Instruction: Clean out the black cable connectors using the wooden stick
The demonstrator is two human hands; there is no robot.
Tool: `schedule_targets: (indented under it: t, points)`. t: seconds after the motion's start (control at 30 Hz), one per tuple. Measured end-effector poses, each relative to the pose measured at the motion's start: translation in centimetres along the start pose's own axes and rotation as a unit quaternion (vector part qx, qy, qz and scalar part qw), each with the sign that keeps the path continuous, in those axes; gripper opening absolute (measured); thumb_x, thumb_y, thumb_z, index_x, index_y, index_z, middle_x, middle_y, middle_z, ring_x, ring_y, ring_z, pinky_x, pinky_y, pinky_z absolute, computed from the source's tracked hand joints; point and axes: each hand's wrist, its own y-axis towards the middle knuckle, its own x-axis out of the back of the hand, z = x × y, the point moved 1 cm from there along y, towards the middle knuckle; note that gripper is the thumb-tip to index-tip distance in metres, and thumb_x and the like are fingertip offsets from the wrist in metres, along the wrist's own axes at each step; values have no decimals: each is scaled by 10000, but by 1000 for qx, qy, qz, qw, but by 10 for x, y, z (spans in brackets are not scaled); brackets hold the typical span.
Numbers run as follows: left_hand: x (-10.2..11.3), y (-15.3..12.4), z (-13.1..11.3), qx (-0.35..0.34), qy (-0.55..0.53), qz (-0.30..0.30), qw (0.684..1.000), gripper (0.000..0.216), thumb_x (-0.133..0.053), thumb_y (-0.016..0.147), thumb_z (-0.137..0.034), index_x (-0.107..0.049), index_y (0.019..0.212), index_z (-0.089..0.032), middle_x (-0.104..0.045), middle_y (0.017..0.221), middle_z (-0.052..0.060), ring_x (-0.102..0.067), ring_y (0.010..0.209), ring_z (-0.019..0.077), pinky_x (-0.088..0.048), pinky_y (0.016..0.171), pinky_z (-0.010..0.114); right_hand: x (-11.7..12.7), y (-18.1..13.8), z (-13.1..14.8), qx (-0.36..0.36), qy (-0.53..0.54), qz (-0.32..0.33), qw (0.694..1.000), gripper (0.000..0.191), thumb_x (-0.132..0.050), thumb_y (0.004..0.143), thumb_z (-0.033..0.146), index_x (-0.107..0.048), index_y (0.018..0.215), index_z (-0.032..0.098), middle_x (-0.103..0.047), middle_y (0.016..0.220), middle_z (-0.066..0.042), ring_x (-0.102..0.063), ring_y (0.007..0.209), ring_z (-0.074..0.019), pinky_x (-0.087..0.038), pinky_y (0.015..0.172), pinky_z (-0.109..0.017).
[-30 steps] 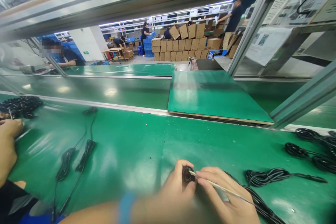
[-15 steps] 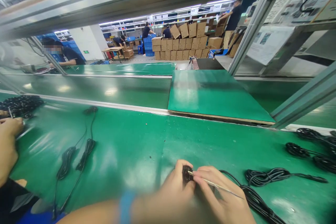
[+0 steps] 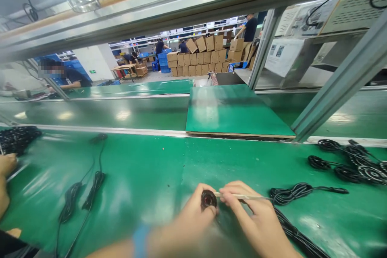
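My left hand, with a blue band at its wrist, grips a small round black part between thumb and fingers. The part looks like a lens housing, with a dark reddish centre facing up toward me. In my right hand is a thin, pale stick, pinched between thumb and fingertips. Its left tip reaches the right rim of the round part; whether it touches cannot be made out. Beside my right wrist lies a bundle of black cable, partly hidden by the hand.
A coiled black cable lies to the right, with several black cables and round parts behind it. More cables lie left. Another person's hand is at the left edge near a black pile. A raised green board stands ahead.
The round part has tilted, so its face now shows more fully. The stick's tip has moved from over that face to its right edge, and the stick lies more level. The whole view has shifted.
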Motion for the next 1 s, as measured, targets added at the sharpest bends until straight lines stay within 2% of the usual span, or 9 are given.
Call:
schedule_targets:
  t: [0.1,0.2,0.4,0.57,0.67,0.8,0.87,0.93,1.0]
  points:
    - [3,2,3,1,-20,15,1000,237,-586,848,-275,-447,1023,-196,-499,803,-41,-381,581,71,-278,572,227,2,-2,-2,9,-3,-31,999,196,-540,1020,212,-690,896,237,-682,921,-2,-651,878,-162,-515,778,-225]
    - [4,2,1,7,-25,22,999,229,-562,879,-294,-430,1037,-193,-478,760,-57,-355,555,67,-262,564,229,-3,-6,-5,31,-9,-7,999,162,-541,1016,182,-679,948,231,-674,927,-2,-649,856,-151,-521,762,-217]
    - [2,-1,-5,29,-18,33,999,300,-566,911,-397,-410,1055,-186,-398,667,-91,-336,554,79,-250,580,244,-14,-13,-10,109,-10,-6,994,151,-542,1012,122,-637,1092,207,-656,1020,-33,-632,940,-159,-526,829,-227]
    - [1,0,-6,23,-18,45,999,289,-559,909,-403,-400,1033,-196,-387,703,-81,-356,594,89,-272,607,249,-13,-9,-13,100,-12,11,995,158,-520,1023,119,-631,1095,204,-651,1008,-33,-620,948,-160,-518,837,-227]
    - [1,-1,-7,32,7,48,998,240,-532,913,-374,-402,1010,-197,-404,750,-61,-387,656,102,-310,651,256,-11,-5,-13,94,-7,43,995,143,-502,1043,151,-630,1075,206,-644,994,-36,-616,932,-160,-511,815,-229]
    - [4,-1,-6,-2,79,50,996,194,-587,842,-276,-433,923,-191,-451,869,-9,-437,830,145,-355,758,290,-9,-1,-10,97,-22,169,981,202,-426,1080,209,-610,999,198,-621,944,-44,-597,835,-171,-486,717,-264]
    - [5,0,-4,-18,100,47,994,189,-601,799,-219,-431,876,-191,-438,858,-14,-422,828,144,-350,766,292,-8,1,-9,105,-59,210,970,259,-387,1088,223,-601,946,191,-610,908,-49,-579,806,-188,-462,687,-291]
    - [4,0,-3,-3,82,46,996,170,-571,813,-205,-423,897,-194,-417,804,-36,-406,762,127,-343,730,281,-5,3,-7,98,-62,212,970,271,-382,1090,234,-611,951,191,-612,911,-52,-580,815,-193,-458,697,-299]
    - [3,0,-4,18,42,53,998,160,-530,849,-210,-415,960,-195,-409,759,-55,-395,693,112,-332,685,264,0,6,-4,66,-15,178,982,244,-423,1081,237,-635,965,203,-627,932,-41,-596,847,-183,-471,739,-283]
